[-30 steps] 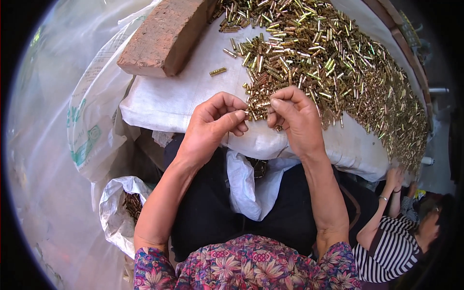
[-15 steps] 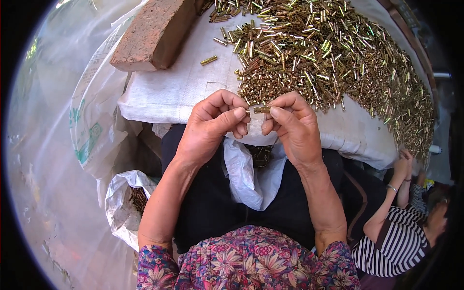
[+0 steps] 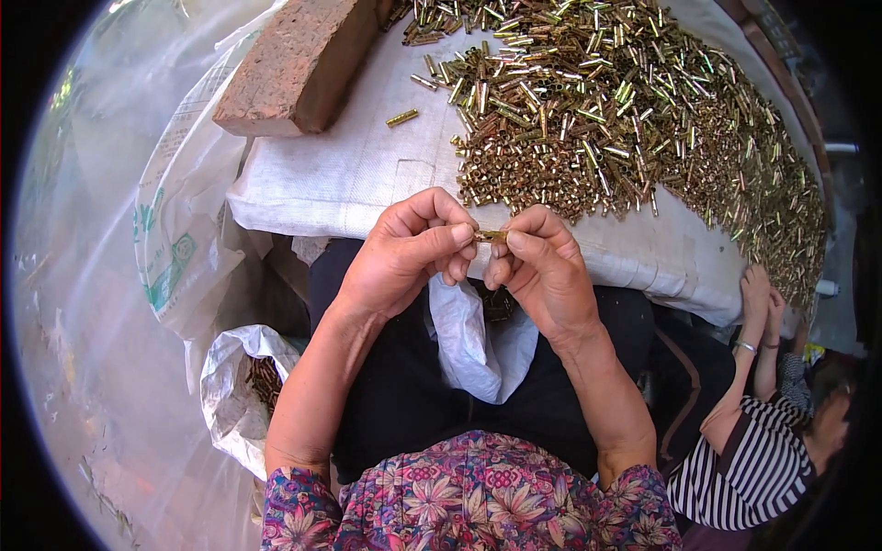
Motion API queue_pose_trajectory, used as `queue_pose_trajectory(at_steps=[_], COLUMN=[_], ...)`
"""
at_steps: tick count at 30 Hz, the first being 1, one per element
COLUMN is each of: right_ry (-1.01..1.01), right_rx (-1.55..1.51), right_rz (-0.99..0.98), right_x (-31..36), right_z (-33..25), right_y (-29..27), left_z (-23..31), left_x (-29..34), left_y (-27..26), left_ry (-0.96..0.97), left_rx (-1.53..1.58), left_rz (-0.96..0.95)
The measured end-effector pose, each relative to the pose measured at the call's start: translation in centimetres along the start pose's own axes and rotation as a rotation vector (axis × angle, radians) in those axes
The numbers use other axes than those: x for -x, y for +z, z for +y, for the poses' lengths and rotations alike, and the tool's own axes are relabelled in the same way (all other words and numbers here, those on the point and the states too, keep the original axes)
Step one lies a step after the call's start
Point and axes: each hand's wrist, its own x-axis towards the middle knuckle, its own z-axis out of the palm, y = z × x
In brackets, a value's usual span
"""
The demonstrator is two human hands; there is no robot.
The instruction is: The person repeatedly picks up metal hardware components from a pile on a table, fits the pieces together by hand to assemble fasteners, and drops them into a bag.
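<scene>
Over the near edge of the white sack-covered work surface, my left hand (image 3: pixel 409 246) and my right hand (image 3: pixel 549 274) meet in two pinches. A short brass-coloured metal tube (image 3: pixel 493 236) is between the right fingertips. Its left end meets the left fingertips, which pinch a small metal piece mostly hidden by the thumb and finger; whether the two are joined I cannot tell. Just beyond lies a heap of small brass-coloured pieces (image 3: pixel 524 174), with a large heap of metal tubes (image 3: pixel 588 78) behind it. One loose tube (image 3: pixel 401 118) lies apart on the left.
A brick (image 3: pixel 294 69) rests at the back left. An open white bag (image 3: pixel 230 386) with brown pieces stands at lower left. Between my knees hangs another white bag (image 3: pixel 464 335), dark inside. A co-worker in a striped top (image 3: pixel 758 459) reaches to the heap's right end.
Both hands have come slightly nearer to me and closer together. The tube in the right fingers now meets the left fingertips, where a gap showed before.
</scene>
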Motion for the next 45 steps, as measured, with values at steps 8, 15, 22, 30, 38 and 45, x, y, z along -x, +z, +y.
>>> queue_pose_trajectory(at_steps=[8,15,22,30,38,45], right_ry=[-0.045,0.101,0.104,-0.152,-0.647,-0.578], right_rx=[0.152,0.086,0.379,1.132,1.739,2.19], right_rz=[0.04,-0.02,-0.099,-0.029,-0.139,-0.156], right_x=[1.1,2.6,3.7,-1.9,-14.3,-17.0], right_z=[-0.1,-1.9,-2.9,-6.7,-5.2,-4.0], right_y=[0.3,1.5,-1.0,0.5,1.8,2.4], left_z=[-0.1,-1.6,0.5,3.0,2.3,2.6], left_x=[0.0,0.5,0.1,-6.8,-8.8,-8.8], left_y=[0.4,0.7,0.2,-3.4,-3.6,-4.1], left_ry=[-0.015,-0.094,-0.112,0.606,0.439,0.492], left_rx=[-0.144,0.085,-0.351,-1.495,-1.738,-1.661], left_rz=[0.044,-0.224,-0.242,0.222,0.252,0.249])
